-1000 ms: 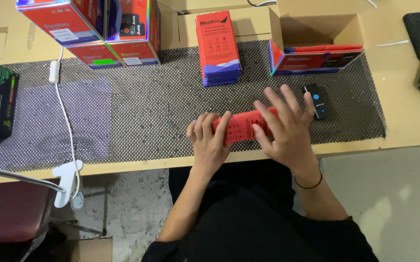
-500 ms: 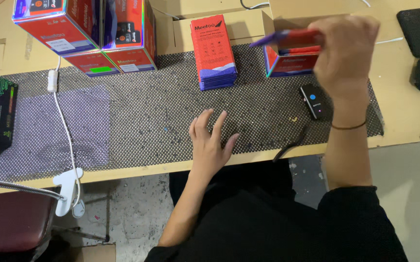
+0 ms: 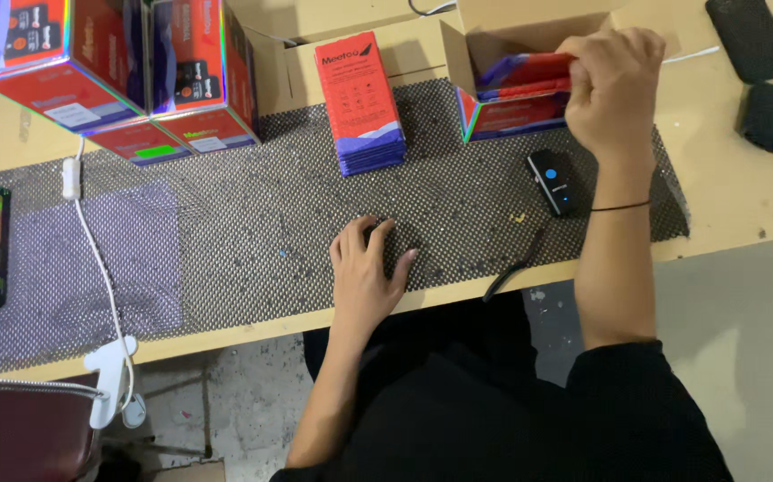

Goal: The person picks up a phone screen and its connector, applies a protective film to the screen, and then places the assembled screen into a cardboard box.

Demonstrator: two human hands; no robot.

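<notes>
Right grip (image 3: 614, 85) clutches red pack (image 3: 529, 73) over open box (image 3: 516, 112).

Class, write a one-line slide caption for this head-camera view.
Right hand lowers a red packet into an open box; left hand rests on the mat.

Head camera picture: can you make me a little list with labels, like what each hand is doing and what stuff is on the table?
Right hand: holds a flat red pack at the mouth of an open carton
Left hand: flat on the black mesh mat, holds nothing
Beside right wrist: small black device with a blue dot
Middle back: stack of red packs
Back left: two big red boxes
Left side: white cable across the mat
Under it all: wooden table
</notes>
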